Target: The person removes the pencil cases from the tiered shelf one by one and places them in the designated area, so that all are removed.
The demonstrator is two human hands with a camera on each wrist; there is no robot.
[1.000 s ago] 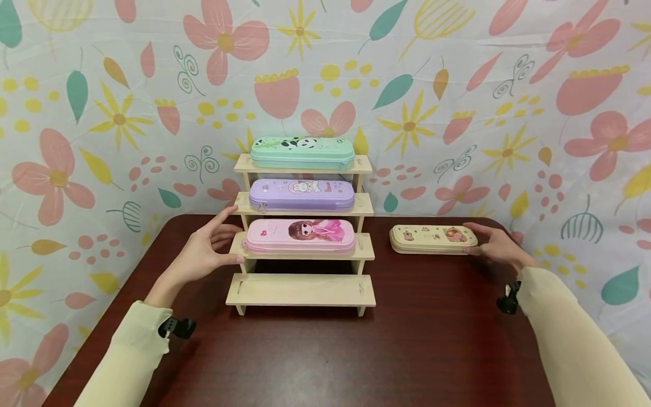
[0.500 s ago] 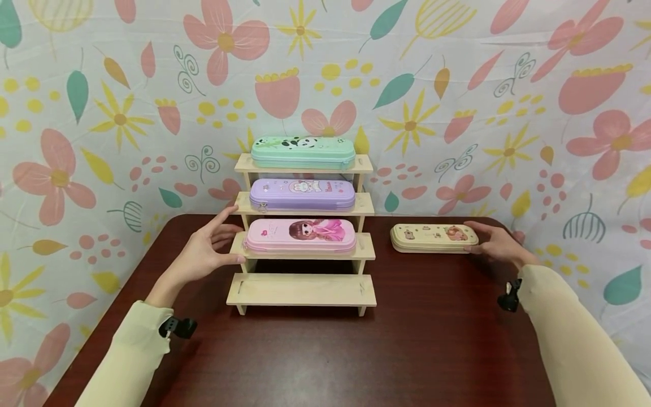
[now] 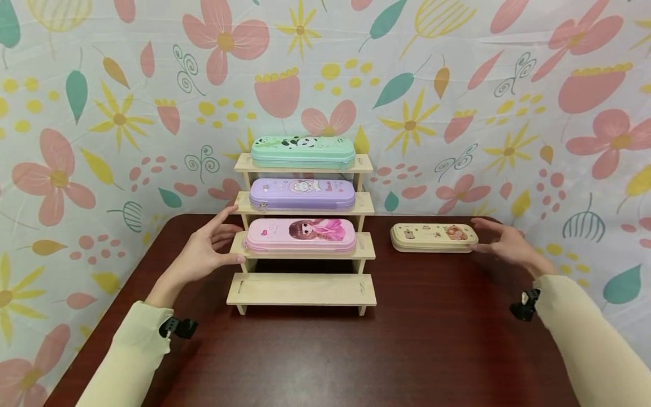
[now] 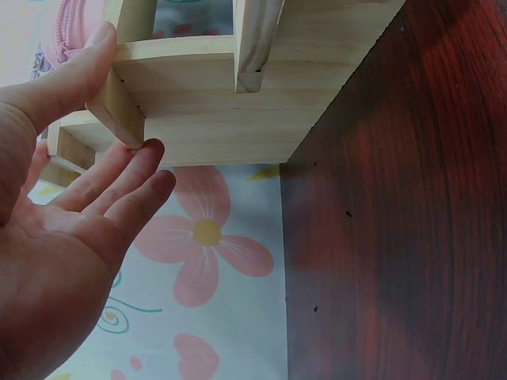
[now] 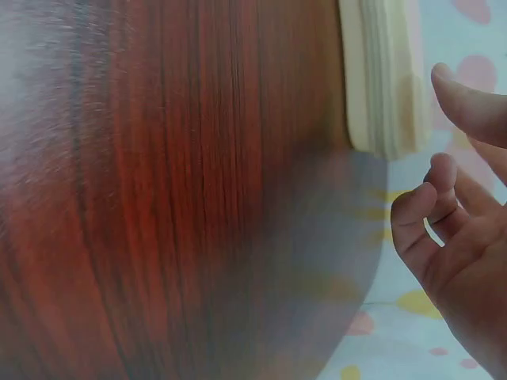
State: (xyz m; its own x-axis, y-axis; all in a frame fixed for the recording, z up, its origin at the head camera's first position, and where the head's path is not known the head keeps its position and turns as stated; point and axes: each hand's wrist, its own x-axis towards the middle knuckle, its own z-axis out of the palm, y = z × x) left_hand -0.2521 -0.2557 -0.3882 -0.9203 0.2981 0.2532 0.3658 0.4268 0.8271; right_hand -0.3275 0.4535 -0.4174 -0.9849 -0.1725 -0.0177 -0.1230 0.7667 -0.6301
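My left hand (image 3: 204, 249) holds the left side of a stepped wooden display stand (image 3: 301, 289). In the left wrist view the thumb and fingertips of my left hand (image 4: 71, 237) lie on either side of a plank end (image 4: 119, 111). Three zipped pencil cases sit on its upper steps: a mint panda one (image 3: 303, 152) on top, a purple one (image 3: 302, 194) below, then a pink one (image 3: 300, 235) with a girl print. My right hand (image 3: 508, 244) is just off the right end of a cream pencil case (image 3: 432, 237) on the table, fingers apart and holding nothing.
The dark red-brown wooden table (image 3: 325, 356) carries the stand and the cream case. Right behind the table's back edge hangs a flower-patterned cloth (image 3: 432, 113). The stand's lowest step holds nothing.
Earlier my right hand gripped the right end of the cream pencil case; it has let go and drawn back slightly to the right. My left hand has stayed at the stand.
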